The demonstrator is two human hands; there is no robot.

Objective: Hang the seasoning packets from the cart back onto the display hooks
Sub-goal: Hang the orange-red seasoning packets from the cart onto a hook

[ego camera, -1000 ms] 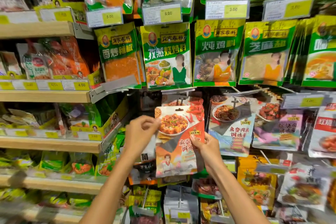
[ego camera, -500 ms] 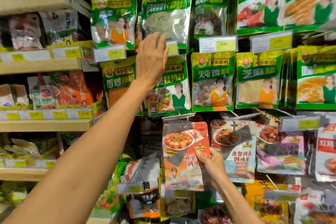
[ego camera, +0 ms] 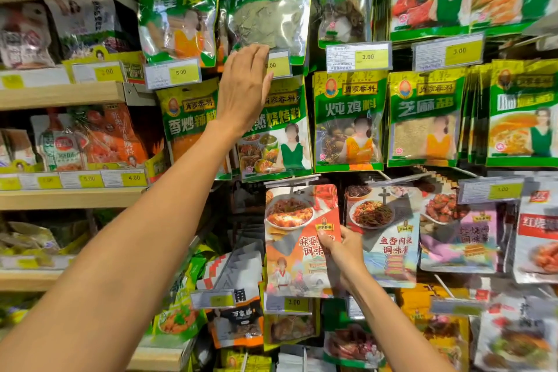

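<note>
The red-orange seasoning packet (ego camera: 297, 238) sits lower centre of the frame, upright with its long axis vertical and its top edge just under a display hook (ego camera: 290, 180). The right hand (ego camera: 341, 251) pinches its right edge, thumb on the front. The left hand (ego camera: 244, 84), fingers straight and together, touches a price tag (ego camera: 279, 65) at upper centre. Green packets (ego camera: 348, 121) fill the wall, and wooden shelves (ego camera: 60, 93) stand at left.

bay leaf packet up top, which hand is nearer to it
Left. The left hand is raised to the lower edge of the bay leaf packet; the right hand is well below it, gripping the red sauce packet.
</note>
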